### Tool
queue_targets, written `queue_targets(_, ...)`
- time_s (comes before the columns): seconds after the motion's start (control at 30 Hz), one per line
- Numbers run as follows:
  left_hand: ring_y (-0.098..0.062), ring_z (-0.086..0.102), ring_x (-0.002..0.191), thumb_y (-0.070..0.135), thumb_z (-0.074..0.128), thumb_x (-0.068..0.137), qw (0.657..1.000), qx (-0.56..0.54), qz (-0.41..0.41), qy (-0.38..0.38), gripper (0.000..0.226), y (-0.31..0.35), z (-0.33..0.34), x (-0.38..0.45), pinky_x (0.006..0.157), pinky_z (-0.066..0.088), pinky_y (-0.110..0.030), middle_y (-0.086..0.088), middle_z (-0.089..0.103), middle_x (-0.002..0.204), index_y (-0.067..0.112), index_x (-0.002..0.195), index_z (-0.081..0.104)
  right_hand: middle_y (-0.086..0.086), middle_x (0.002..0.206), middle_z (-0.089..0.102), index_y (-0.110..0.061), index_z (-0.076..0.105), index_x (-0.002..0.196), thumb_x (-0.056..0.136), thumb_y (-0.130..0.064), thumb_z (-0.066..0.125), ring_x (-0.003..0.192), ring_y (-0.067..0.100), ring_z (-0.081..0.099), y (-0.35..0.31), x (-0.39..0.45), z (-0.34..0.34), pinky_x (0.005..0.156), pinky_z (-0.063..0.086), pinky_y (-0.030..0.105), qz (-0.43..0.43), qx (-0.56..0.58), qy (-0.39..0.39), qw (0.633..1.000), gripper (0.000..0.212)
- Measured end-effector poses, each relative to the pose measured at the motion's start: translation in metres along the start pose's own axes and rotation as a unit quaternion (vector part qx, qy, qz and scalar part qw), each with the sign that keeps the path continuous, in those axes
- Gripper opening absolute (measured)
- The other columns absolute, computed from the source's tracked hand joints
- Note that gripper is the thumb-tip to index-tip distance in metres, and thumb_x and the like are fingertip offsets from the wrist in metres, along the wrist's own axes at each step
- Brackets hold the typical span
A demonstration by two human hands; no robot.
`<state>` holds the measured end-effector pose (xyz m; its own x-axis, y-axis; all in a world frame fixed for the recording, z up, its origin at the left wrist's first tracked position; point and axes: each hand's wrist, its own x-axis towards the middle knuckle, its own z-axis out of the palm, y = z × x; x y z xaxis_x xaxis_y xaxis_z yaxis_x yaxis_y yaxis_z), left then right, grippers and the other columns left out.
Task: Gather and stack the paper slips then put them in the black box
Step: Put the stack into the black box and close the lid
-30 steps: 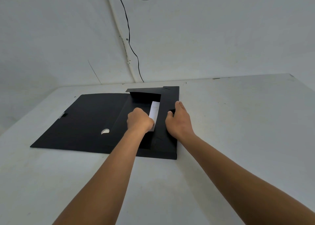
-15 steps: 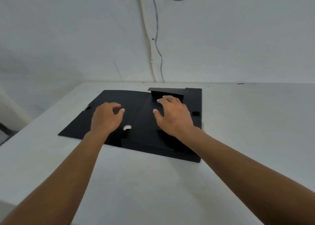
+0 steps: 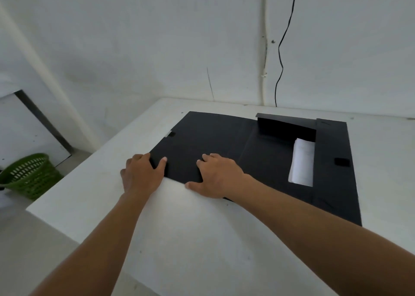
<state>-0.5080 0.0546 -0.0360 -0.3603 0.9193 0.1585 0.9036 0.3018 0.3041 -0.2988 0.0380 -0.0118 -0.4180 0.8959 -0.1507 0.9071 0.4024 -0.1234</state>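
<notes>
Both hands pinch the flat black cardboard box's (image 3: 258, 152) near-left flap: left hand (image 3: 142, 175) at the corner, right hand (image 3: 219, 175) beside it. The stacked white paper slips (image 3: 302, 162) lie inside.

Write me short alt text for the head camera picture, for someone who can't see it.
Both hands, left hand and right hand, grip the near edge of the flat black box's open cover on a white table. White paper slips lie stacked in its tray; a green basket stands on the floor, left.
</notes>
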Motion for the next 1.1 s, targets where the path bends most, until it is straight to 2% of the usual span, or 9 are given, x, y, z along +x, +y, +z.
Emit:
queue_targets(0.2, -0.036, 0.042, 0.133, 0.061, 0.068, 0.082, 0.989, -0.064, -0.124, -0.039, 0.068, 0.013, -0.008, 0.026, 0.108, 0.031, -0.049, -0.013, 0.053, 0.139, 0.017, 0.133, 0.061, 0.009, 0.161, 0.036, -0.012, 0.044, 0.150, 0.096, -0.069, 0.041, 0.152, 0.030, 0.026, 0.001, -0.001, 0.003, 0.115, 0.034, 0.049, -0.004, 0.005, 0.000, 1.000, 0.079)
queue_targets(0.37, -0.036, 0.058, 0.110, 0.053, 0.085, 0.061, 0.954, -0.195, -0.213, -0.086, 0.057, 0.012, -0.018, 0.046, 0.100, 0.048, -0.047, -0.010, 0.065, 0.114, 0.012, 0.095, 0.066, 0.007, 0.164, 0.033, -0.014, 0.049, 0.147, 0.093, -0.069, 0.048, 0.152, 0.028, 0.026, 0.005, -0.008, -0.001, 0.115, 0.033, 0.047, -0.004, 0.041, 0.004, 0.999, 0.076)
queue_targets(0.47, -0.031, 0.060, 0.105, 0.026, 0.088, 0.073, 0.922, -0.312, -0.222, -0.065, 0.043, 0.015, -0.031, 0.047, 0.088, 0.051, -0.039, -0.010, 0.063, 0.108, 0.005, 0.098, 0.060, 0.004, 0.162, 0.038, -0.017, 0.050, 0.146, 0.093, -0.067, 0.053, 0.147, 0.026, 0.035, 0.009, -0.018, -0.007, 0.111, 0.037, 0.047, -0.005, 0.100, 0.016, 0.995, 0.073)
queue_targets(0.63, -0.015, 0.067, 0.090, 0.013, 0.075, 0.087, 0.867, -0.481, -0.126, -0.010, 0.014, 0.034, -0.075, 0.032, 0.073, 0.056, -0.028, -0.007, 0.071, 0.112, 0.015, 0.101, 0.072, -0.003, 0.141, 0.062, -0.026, 0.061, 0.138, 0.090, -0.065, 0.059, 0.131, 0.019, 0.057, 0.024, -0.025, -0.029, 0.110, 0.045, 0.040, 0.061, 0.334, 0.177, 0.924, 0.062)
queue_targets(0.73, -0.015, 0.069, 0.099, 0.023, 0.066, 0.096, 0.825, -0.564, -0.027, 0.014, 0.009, 0.067, -0.107, -0.002, 0.073, 0.058, -0.029, 0.001, 0.075, 0.106, 0.022, 0.099, 0.074, -0.008, 0.108, 0.073, -0.022, 0.074, 0.117, 0.095, -0.055, 0.060, 0.105, 0.012, 0.067, 0.042, -0.031, -0.061, 0.090, 0.052, 0.025, 0.094, 0.446, 0.263, 0.850, 0.042)
queue_targets(0.8, -0.014, 0.071, 0.100, 0.036, 0.057, 0.101, 0.784, -0.621, 0.027, -0.010, 0.023, 0.095, -0.121, -0.028, 0.078, 0.059, -0.032, 0.002, 0.077, 0.106, 0.025, 0.096, 0.076, -0.009, 0.087, 0.070, -0.020, 0.073, 0.096, 0.097, -0.052, 0.057, 0.091, 0.016, 0.068, 0.054, -0.040, -0.087, 0.076, 0.050, 0.024, 0.111, 0.516, 0.292, 0.798, 0.035)
queue_targets(0.9, -0.013, 0.070, 0.101, 0.050, 0.036, 0.105, 0.741, -0.657, 0.114, -0.076, 0.049, 0.134, -0.127, -0.058, 0.078, 0.055, -0.031, 0.001, 0.077, 0.109, 0.024, 0.103, 0.077, 0.003, 0.099, 0.075, -0.021, 0.070, 0.093, 0.095, -0.057, 0.056, 0.099, 0.023, 0.072, 0.075, -0.059, -0.122, 0.093, 0.058, 0.042, 0.138, 0.592, 0.300, 0.735, 0.039)
queue_targets(1.0, -0.008, 0.072, 0.096, 0.038, 0.038, 0.108, 0.753, -0.626, 0.176, -0.105, 0.043, 0.168, -0.121, -0.080, 0.074, 0.054, -0.022, 0.006, 0.079, 0.102, 0.021, 0.103, 0.077, 0.004, 0.111, 0.072, -0.020, 0.067, 0.100, 0.096, -0.055, 0.059, 0.100, 0.018, 0.072, 0.095, -0.085, -0.147, 0.095, 0.059, 0.043, 0.141, 0.635, 0.293, 0.701, 0.036)
queue_targets(1.1, -0.010, 0.072, 0.102, 0.018, 0.055, 0.103, 0.778, -0.565, 0.254, -0.108, 0.024, 0.195, -0.104, -0.098, 0.087, 0.059, -0.029, 0.005, 0.079, 0.104, 0.016, 0.107, 0.079, 0.006, 0.113, 0.070, -0.014, 0.065, 0.113, 0.093, -0.046, 0.068, 0.096, 0.020, 0.074, 0.112, -0.107, -0.157, 0.087, 0.062, 0.040, 0.153, 0.663, 0.272, 0.680, 0.038)
